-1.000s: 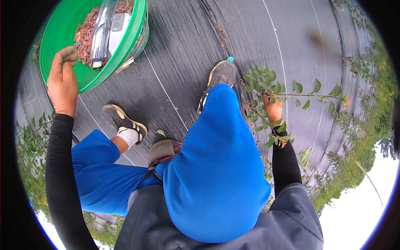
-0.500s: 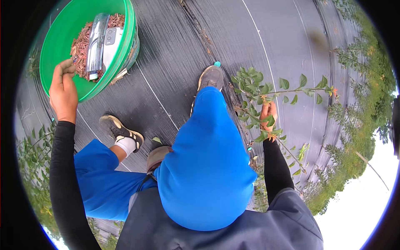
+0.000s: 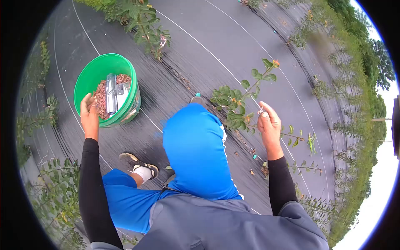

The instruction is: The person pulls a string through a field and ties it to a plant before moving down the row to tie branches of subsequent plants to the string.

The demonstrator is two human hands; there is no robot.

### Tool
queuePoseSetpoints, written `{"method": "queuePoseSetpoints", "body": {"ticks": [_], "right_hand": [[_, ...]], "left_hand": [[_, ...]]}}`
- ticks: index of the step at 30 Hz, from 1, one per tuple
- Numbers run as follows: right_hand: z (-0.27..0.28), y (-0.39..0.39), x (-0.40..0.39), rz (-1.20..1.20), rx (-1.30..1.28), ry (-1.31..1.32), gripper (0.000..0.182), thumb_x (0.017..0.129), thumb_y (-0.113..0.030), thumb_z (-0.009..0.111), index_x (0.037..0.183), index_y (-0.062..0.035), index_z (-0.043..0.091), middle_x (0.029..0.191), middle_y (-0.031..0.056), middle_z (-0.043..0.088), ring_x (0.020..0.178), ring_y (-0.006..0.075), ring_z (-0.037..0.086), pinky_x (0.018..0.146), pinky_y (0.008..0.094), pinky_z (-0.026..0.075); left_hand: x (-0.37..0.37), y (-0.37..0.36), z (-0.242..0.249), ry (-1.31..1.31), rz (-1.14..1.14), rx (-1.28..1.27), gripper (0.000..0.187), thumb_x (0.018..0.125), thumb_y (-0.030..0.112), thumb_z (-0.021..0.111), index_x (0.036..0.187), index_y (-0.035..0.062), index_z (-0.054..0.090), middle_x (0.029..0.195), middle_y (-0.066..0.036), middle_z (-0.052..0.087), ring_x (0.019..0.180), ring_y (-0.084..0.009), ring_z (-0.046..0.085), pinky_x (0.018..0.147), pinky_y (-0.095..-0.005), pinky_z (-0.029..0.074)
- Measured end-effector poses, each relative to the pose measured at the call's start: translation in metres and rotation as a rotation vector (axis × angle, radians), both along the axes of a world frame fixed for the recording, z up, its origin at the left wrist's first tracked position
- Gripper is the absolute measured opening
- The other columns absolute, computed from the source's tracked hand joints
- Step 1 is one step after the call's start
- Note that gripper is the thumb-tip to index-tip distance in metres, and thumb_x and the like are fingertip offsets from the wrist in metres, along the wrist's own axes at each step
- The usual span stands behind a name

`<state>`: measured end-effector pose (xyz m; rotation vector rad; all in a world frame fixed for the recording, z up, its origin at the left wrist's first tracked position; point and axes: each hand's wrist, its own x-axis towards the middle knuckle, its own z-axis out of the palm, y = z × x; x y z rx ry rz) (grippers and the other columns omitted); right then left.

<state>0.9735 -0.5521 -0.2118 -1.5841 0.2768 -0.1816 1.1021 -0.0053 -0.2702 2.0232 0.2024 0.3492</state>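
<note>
My left hand is over the near left rim of the green bucket, its fingers curled together; what they hold, if anything, is too small to tell. Inside the bucket lie many small pinkish pieces, a clear bottle and a pale phone. On the right, my right hand pinches a small pinkish-white sprig between thumb and fingertips. Just left of this hand is a leafy plant with orange-tinged tips.
Dark ground sheeting with white lines lies underneath. Another leafy plant stands beyond the bucket, and more foliage is at lower left. My bent knee in blue and a shoe are between my hands. Plant rows run along the right.
The view has shifted, so the bucket appears smaller and lower. My right hand has come out from behind the plant's leaves, and the pinched sprig now shows. My left hand stays at the bucket.
</note>
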Motion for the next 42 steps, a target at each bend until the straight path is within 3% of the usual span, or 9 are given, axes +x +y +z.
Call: {"method": "queuePoseSetpoints", "body": {"ticks": [6, 13, 21, 26, 27, 31, 35, 36, 42], "right_hand": [[0.106, 0.084, -0.007, 0.187, -0.033, -0.326, 0.033, 0.095, -0.021, 0.050, 0.119, 0.0015, 0.050, 0.062, -0.0064, 0.040, 0.051, 0.0009, 0.032, 0.046, 0.0170, 0.025], [0.151, 0.220, 0.023, 0.672, 0.047, -0.121, 0.020, 0.091, -0.016, 0.047, 0.104, -0.0018, 0.055, 0.064, -0.0054, 0.041, 0.051, 0.0018, 0.031, 0.045, 0.0180, 0.025], [0.096, 0.380, 0.128, 0.830, -0.196, 0.358, 0.013, 0.082, -0.018, 0.055, 0.083, -0.0058, 0.057, 0.067, -0.0023, 0.047, 0.051, 0.0057, 0.039, 0.040, 0.0221, 0.029], [0.023, 0.474, 0.188, 0.776, -0.244, 0.224, 0.034, 0.083, -0.017, 0.052, 0.109, 0.0042, 0.053, 0.096, 0.0152, 0.062, 0.082, 0.0230, 0.063, 0.068, 0.0342, 0.051], [0.013, 0.484, 0.197, 0.788, -0.569, 0.194, 0.039, 0.083, -0.016, 0.051, 0.115, 0.0061, 0.050, 0.103, 0.0203, 0.060, 0.093, 0.0289, 0.060, 0.079, 0.0373, 0.048], [-0.030, 0.489, 0.197, 0.723, -1.007, 0.022, 0.040, 0.082, -0.015, 0.051, 0.116, 0.0078, 0.048, 0.111, 0.0286, 0.056, 0.106, 0.0395, 0.055, 0.094, 0.0443, 0.041], [0.020, 0.485, 0.173, 0.939, -1.067, -0.054, 0.027, 0.081, -0.014, 0.053, 0.104, 0.0007, 0.060, 0.106, 0.0233, 0.059, 0.099, 0.0337, 0.060, 0.084, 0.0428, 0.049], [0.072, 0.482, 0.154, 1.202, -1.219, -0.097, 0.036, 0.080, -0.017, 0.060, 0.113, -0.0015, 0.058, 0.123, 0.0214, 0.052, 0.108, 0.0297, 0.057, 0.086, 0.0361, 0.049], [0.071, 0.355, 0.020, 1.189, -1.440, 0.018, 0.032, 0.078, -0.012, 0.060, 0.107, 0.0011, 0.059, 0.110, 0.0194, 0.057, 0.093, 0.0267, 0.058, 0.077, 0.0339, 0.050]], "left_hand": [[-0.100, -0.083, 0.085, 0.055, -0.208, -0.189, 0.039, 0.086, -0.002, 0.045, 0.125, 0.0032, 0.045, 0.110, -0.008, 0.054, 0.097, -0.0169, 0.057, 0.083, -0.0288, 0.046], [-0.223, -0.094, 0.138, 0.452, -0.924, 0.344, 0.041, 0.089, 0.031, 0.051, 0.120, 0.0049, 0.051, 0.111, -0.015, 0.059, 0.098, -0.0285, 0.059, 0.084, -0.0366, 0.046], [-0.203, -0.053, 0.104, 0.271, -0.712, 0.469, 0.038, 0.086, 0.026, 0.053, 0.118, 0.0047, 0.053, 0.107, -0.015, 0.059, 0.100, -0.0321, 0.057, 0.087, -0.0422, 0.045], [-0.187, -0.040, 0.063, 0.413, -0.626, 0.697, 0.038, 0.084, 0.026, 0.057, 0.116, 0.0058, 0.054, 0.101, -0.013, 0.061, 0.096, -0.0303, 0.059, 0.084, -0.0440, 0.045], [-0.185, -0.043, 0.068, 0.457, -0.669, 0.706, 0.038, 0.084, 0.027, 0.058, 0.116, 0.0062, 0.054, 0.100, -0.013, 0.061, 0.095, -0.0296, 0.059, 0.083, -0.0442, 0.045], [-0.162, -0.053, 0.078, 0.302, -0.678, 0.643, 0.040, 0.080, 0.024, 0.062, 0.114, 0.0061, 0.055, 0.097, -0.011, 0.060, 0.092, -0.0279, 0.059, 0.083, -0.0431, 0.045], [-0.157, -0.070, 0.071, 0.308, -0.748, 0.668, 0.040, 0.079, 0.025, 0.062, 0.114, 0.0066, 0.056, 0.097, -0.011, 0.060, 0.091, -0.0277, 0.059, 0.081, -0.0417, 0.045], [-0.157, -0.075, 0.071, 0.328, -0.772, 0.705, 0.039, 0.079, 0.025, 0.063, 0.112, 0.0062, 0.057, 0.095, -0.011, 0.060, 0.090, -0.0270, 0.059, 0.080, -0.0409, 0.044], [-0.161, -0.102, 0.048, 0.444, -0.912, 0.678, 0.039, 0.081, 0.023, 0.060, 0.116, 0.0060, 0.055, 0.098, -0.013, 0.060, 0.095, -0.0305, 0.058, 0.084, -0.0447, 0.043]]}}
